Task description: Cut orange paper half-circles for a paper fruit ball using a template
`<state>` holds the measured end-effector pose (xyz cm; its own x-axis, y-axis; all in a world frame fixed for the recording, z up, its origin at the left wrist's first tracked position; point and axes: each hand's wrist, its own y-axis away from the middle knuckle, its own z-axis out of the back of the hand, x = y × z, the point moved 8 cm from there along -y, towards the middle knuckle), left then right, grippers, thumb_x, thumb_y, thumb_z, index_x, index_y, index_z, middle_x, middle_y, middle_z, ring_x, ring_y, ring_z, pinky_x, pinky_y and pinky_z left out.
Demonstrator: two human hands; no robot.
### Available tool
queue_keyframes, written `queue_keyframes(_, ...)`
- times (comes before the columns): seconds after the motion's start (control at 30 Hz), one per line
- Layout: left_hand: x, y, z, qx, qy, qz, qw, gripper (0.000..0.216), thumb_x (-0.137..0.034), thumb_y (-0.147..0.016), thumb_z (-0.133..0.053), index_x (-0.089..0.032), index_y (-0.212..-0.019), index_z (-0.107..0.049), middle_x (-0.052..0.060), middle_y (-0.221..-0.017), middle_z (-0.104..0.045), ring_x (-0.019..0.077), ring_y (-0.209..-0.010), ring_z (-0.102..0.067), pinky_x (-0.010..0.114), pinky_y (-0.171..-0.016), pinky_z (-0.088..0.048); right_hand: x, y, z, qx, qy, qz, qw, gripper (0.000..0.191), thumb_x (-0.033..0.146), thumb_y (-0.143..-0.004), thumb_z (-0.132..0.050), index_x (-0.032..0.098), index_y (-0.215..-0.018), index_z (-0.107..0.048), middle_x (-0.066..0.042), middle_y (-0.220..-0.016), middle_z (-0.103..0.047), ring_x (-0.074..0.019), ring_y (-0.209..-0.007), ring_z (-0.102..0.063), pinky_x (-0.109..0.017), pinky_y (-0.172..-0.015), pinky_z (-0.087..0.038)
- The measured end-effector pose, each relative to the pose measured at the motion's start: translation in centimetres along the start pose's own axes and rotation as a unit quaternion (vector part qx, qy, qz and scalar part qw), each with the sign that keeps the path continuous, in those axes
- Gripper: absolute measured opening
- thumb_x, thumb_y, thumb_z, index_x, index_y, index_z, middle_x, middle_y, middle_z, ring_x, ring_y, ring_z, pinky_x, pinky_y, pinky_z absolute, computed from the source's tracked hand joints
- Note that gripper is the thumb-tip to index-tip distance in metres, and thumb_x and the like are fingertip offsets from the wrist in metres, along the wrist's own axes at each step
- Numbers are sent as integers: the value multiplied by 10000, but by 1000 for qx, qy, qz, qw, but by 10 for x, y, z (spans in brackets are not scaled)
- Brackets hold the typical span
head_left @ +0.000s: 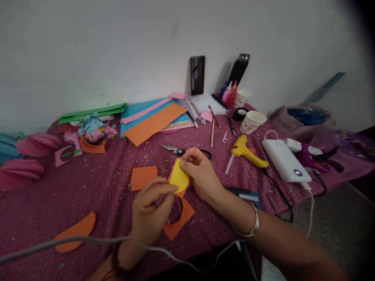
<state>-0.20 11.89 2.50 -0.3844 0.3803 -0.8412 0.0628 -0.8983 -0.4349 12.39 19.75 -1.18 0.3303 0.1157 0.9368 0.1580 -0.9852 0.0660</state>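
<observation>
Both my hands pinch a small yellow paper piece (178,177) that lies against an orange paper piece (185,186), held just above the maroon checked tablecloth (88,187). My left hand (150,208) grips its lower left edge with closed fingers. My right hand (199,171) pinches its top edge; a bracelet sits on that wrist. A curved orange offcut (180,220) lies under my hands. An orange square (143,177) lies just left of them. Scissors (175,149) lie right behind the held paper.
A yellow glue gun (246,150), white power bank (285,160), paper cups (252,121), a phone against the wall (197,75), a dark flask (238,69) and glue bottles stand at the back right. Coloured paper sheets (154,121), pink paper shapes (32,154) and scraps lie left. A grey cable (73,242) crosses the front.
</observation>
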Motion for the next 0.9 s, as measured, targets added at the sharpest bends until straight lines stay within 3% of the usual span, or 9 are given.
queue_keyframes(0.5,1,1,-3,3,-10,-39,999,203,-36,-788,-589,-216,-857,-654,-12,-842,-647,95,-759,-634,191,-674,-510,-1,-1,1,2,-52,-4,999,190,207,-656,-681,208,-732,-506,63,-630,-463,-82,-526,-411,-220,-493,-320)
queue_keyframes(0.9,-10,3,-4,1,-57,-87,995,225,-16,-783,-563,-207,-890,-615,-20,-805,-655,91,-744,-638,184,-694,-505,0,0,1,2,-34,-2,999,188,215,-666,-673,209,-736,-498,52,-651,-485,-86,-529,-420,-228,-491,-328)
